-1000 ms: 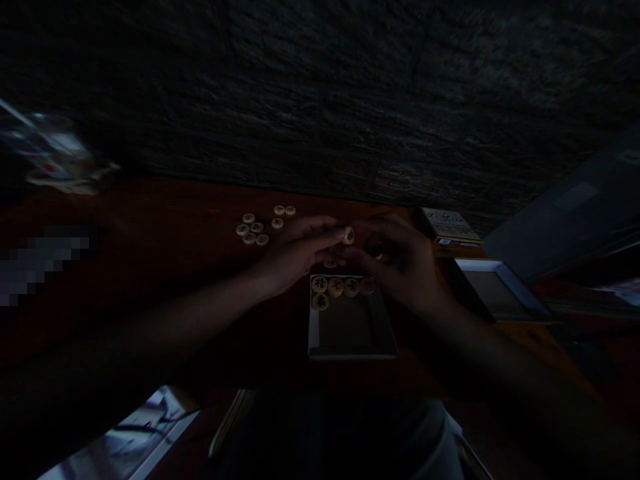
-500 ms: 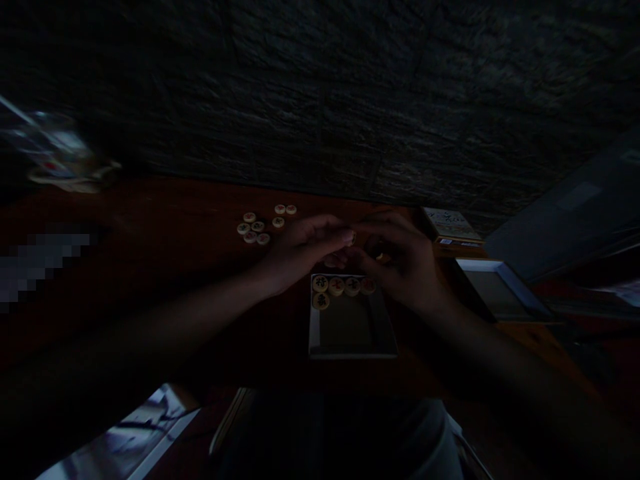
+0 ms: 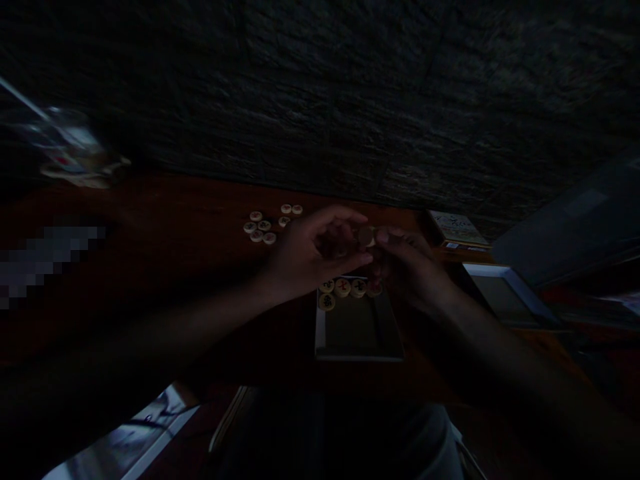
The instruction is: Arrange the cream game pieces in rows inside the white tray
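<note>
Above the far edge of a shallow open box [image 3: 320, 333], both my hands come together around a round Chinese chess piece [image 3: 367, 236]. My right hand [image 3: 413, 267] pinches this piece by its edge, a plain face showing. My left hand [image 3: 313, 253] curves beside it, thumb and forefinger spread apart. Inside the box, a row of chess pieces [image 3: 343, 287] with red and black characters lies along the far side, partly covered by my fingers. One more piece [image 3: 327, 302] sits below the row's left end.
Several loose chess pieces [image 3: 257, 235] lie on the wooden table [image 3: 190, 220] to the left. At right are a printed box [image 3: 460, 227] and an open tray-like lid [image 3: 500, 297]. A cup [image 3: 75, 143] with a straw stands far left. A dark stone wall [image 3: 320, 120] rises behind.
My left thumb and forefinger have spread apart, and the chess piece between my hands now shows its face in my right fingers. The whole view has shifted slightly.
</note>
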A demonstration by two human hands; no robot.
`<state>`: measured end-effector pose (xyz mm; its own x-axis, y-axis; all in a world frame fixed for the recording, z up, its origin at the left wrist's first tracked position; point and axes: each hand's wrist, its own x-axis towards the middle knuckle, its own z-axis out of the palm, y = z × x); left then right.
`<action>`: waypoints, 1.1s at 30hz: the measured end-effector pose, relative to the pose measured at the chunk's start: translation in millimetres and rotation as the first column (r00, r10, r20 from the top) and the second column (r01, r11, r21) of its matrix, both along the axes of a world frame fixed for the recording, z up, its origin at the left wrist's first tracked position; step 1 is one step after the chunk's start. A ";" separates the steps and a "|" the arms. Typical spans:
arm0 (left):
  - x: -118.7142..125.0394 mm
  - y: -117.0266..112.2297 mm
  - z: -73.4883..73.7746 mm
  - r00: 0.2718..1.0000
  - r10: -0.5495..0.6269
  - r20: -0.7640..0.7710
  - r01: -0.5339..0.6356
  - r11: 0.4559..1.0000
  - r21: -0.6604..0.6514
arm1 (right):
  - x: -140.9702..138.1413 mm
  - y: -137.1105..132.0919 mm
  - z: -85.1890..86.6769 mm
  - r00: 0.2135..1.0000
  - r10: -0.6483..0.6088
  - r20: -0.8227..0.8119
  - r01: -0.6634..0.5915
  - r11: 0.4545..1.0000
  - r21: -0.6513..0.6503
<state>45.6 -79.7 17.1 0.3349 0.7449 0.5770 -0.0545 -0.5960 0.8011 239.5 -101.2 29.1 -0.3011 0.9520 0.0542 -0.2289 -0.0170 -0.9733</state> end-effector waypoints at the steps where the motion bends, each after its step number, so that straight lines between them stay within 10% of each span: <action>1: -0.2 -0.8 -0.7 1.000 0.014 -0.021 -0.013 1.000 0.019 | -0.2 -0.6 -0.1 1.000 0.010 0.000 -0.010 1.000 0.008; 16: -0.7 0.8 -6.2 0.993 0.085 -0.086 -0.082 0.996 0.039 | -0.4 0.8 -5.6 0.964 -0.210 0.165 0.154 0.942 0.299; 24: -0.4 5.6 -3.4 1.000 0.014 0.020 -0.009 0.968 -0.250 | 4.9 -1.7 -8.0 0.787 -0.499 0.363 0.140 0.717 0.683; 33: 2.0 3.8 1.5 0.999 -0.014 0.048 0.032 0.917 -0.397 | 9.0 -2.0 -5.0 0.677 -0.574 0.461 -0.053 0.587 0.808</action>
